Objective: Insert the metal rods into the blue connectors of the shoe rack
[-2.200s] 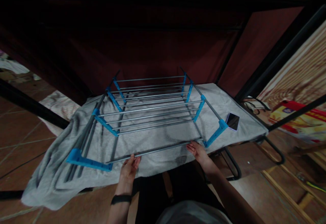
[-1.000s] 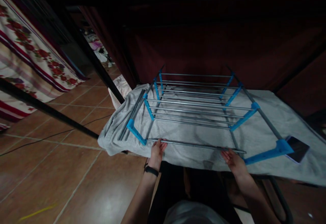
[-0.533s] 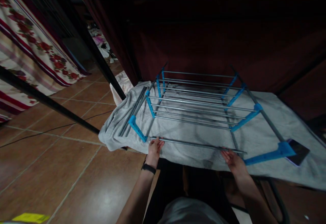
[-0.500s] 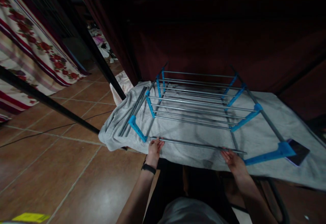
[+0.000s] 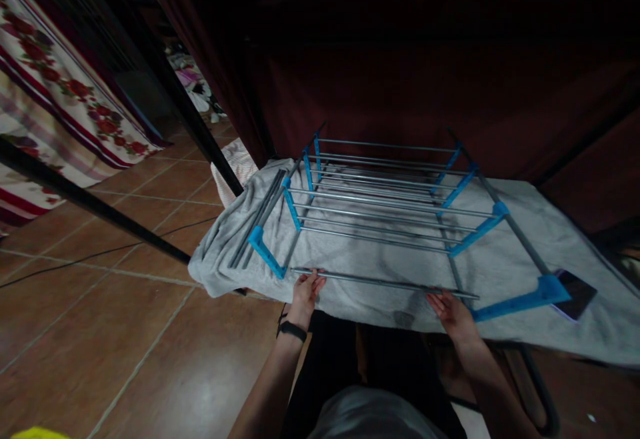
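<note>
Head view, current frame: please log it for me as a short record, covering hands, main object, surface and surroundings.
left hand: pinching the gray rod near its left end; dark wristband on the wrist
right hand: fingertips on the same rod, toward its right end
main object: rack of gray rods and blue brackets
loose parts: rods left of the rack, count unclear
surface: gray cloth
nearby: phone, partly behind the rack's front right bracket
background: floral fabric, tiled floor
lighting: dim

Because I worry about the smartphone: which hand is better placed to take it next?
Probably the right hand: it holds the metal rod nearer the smartphone; the left hand holds it towards the opposite end.
</note>
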The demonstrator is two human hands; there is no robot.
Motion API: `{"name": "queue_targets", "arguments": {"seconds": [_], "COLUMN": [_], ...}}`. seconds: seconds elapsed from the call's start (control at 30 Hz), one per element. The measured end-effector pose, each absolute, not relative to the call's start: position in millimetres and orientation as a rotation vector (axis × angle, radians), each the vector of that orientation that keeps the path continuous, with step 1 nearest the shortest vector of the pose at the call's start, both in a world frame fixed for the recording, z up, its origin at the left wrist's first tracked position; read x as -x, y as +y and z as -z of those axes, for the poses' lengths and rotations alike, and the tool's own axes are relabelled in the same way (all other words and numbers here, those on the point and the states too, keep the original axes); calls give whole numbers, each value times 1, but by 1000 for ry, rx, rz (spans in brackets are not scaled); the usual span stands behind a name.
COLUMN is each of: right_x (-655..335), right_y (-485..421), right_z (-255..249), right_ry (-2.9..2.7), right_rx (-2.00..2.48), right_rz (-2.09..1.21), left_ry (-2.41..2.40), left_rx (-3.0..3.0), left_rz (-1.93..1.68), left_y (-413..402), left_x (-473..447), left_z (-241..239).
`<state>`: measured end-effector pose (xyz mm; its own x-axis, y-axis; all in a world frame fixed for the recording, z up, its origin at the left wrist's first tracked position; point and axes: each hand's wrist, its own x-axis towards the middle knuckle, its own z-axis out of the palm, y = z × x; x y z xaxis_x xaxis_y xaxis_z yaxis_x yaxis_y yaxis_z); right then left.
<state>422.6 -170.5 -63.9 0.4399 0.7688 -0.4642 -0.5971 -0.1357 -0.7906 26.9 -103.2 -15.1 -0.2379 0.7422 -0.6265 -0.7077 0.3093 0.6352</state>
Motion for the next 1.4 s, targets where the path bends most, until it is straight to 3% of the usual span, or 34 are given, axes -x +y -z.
{"name": "queue_targets", "arguments": {"seconds": [1.4], "right_x": [-387], "right_y": [-169], "right_z": [46], "right_ry": [-95], "right_rx": [1091], "right_rz": [-1111], "left_ry": [1249], "left_rx": [-123], "left_rz": [-1173], "left_y": [-90], "left_x": [-55], "left_z": [4]}}
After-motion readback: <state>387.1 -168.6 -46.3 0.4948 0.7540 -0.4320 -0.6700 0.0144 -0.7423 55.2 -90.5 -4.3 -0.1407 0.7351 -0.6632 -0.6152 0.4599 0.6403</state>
